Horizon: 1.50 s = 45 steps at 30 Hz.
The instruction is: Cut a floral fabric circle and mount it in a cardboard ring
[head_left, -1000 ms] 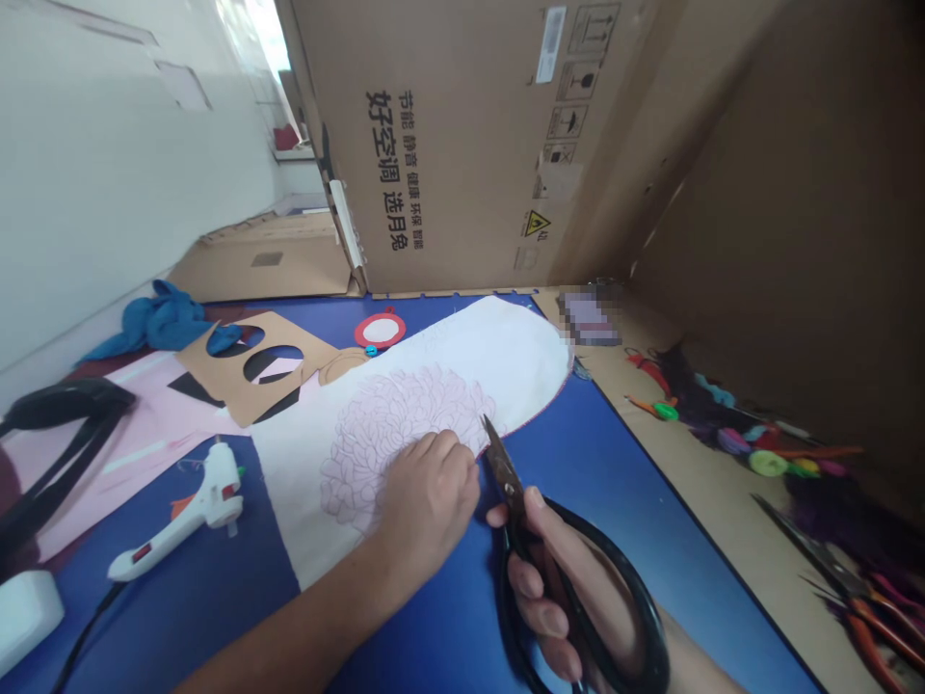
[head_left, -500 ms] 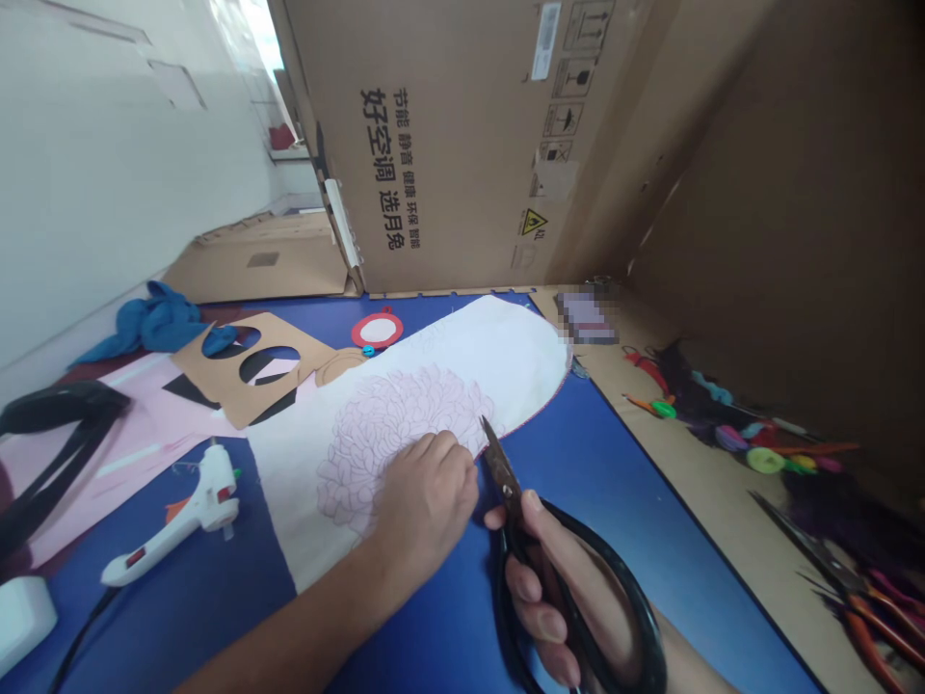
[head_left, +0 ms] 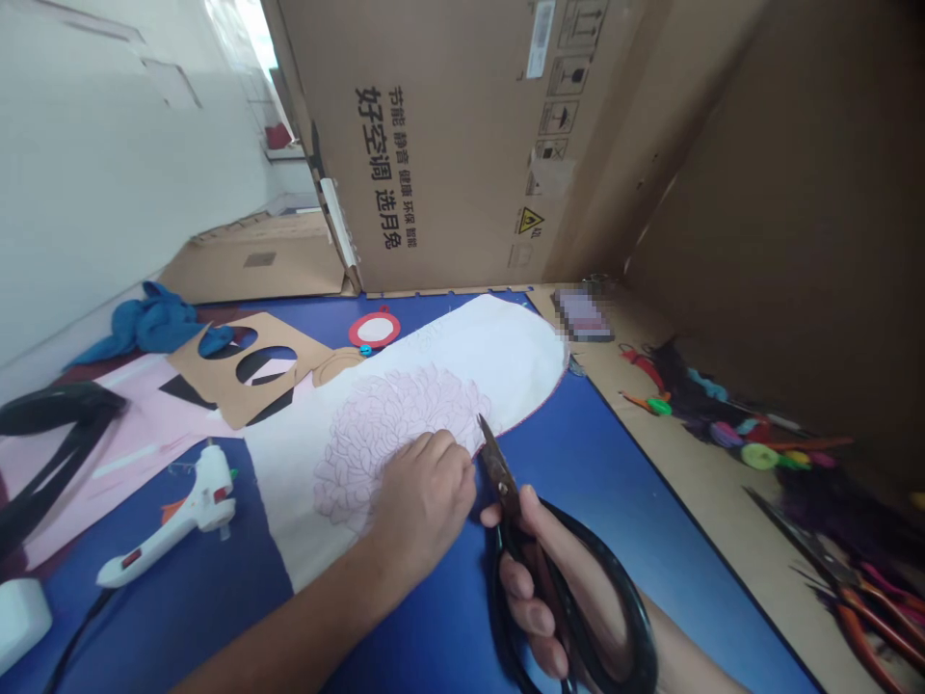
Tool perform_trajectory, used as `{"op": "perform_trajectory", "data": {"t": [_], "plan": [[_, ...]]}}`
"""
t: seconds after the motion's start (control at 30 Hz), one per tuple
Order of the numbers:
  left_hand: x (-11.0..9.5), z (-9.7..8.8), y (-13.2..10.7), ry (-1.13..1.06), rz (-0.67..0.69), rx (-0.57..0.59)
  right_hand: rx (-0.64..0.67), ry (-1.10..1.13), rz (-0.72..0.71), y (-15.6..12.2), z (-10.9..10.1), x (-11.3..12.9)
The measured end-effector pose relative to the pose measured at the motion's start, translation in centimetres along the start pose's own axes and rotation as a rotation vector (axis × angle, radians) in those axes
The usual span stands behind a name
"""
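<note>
My L hand (head_left: 423,506) presses flat, not gripping, on the white fabric panel (head_left: 462,352), pinning it to the blue mat (head_left: 621,501) to keep it steady, it seems. R hand (head_left: 539,588) clenches black-handled scissors (head_left: 495,467), tips right at the cloth's edge.

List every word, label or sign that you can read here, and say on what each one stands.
"好空调 选月兔": large print on the cardboard carton.
"节能 静音 健康 环保 智能": smaller print on the same carton.
The barcode label: too small to read.
The yellow warning triangle: the small print beside it is unreadable.
The pixelated item: too blurred to read.
</note>
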<state>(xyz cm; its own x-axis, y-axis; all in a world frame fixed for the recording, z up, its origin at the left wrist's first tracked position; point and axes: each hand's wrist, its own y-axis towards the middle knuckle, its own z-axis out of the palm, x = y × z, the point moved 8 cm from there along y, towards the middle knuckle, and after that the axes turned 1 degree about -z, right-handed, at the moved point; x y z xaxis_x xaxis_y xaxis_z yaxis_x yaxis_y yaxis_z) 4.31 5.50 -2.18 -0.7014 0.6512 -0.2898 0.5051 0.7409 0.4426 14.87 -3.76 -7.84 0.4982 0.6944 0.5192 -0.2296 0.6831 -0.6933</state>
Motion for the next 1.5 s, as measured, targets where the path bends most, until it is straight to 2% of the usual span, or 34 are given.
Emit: {"op": "perform_trajectory", "data": {"t": [0.4,0.6,1.5], "plan": [[-0.01,-0.24,0.13,-0.016,0.010,-0.032,-0.026,0.031,0.033,-0.40,0.17,-0.10],[-0.10,-0.19,-0.07,-0.022,0.012,-0.023,-0.041,0.023,0.019,-0.40,0.38,0.36],[-0.14,-0.06,-0.12,-0.004,0.016,-0.010,-0.049,-0.023,-0.031,0.05,0.03,-0.30]]}}
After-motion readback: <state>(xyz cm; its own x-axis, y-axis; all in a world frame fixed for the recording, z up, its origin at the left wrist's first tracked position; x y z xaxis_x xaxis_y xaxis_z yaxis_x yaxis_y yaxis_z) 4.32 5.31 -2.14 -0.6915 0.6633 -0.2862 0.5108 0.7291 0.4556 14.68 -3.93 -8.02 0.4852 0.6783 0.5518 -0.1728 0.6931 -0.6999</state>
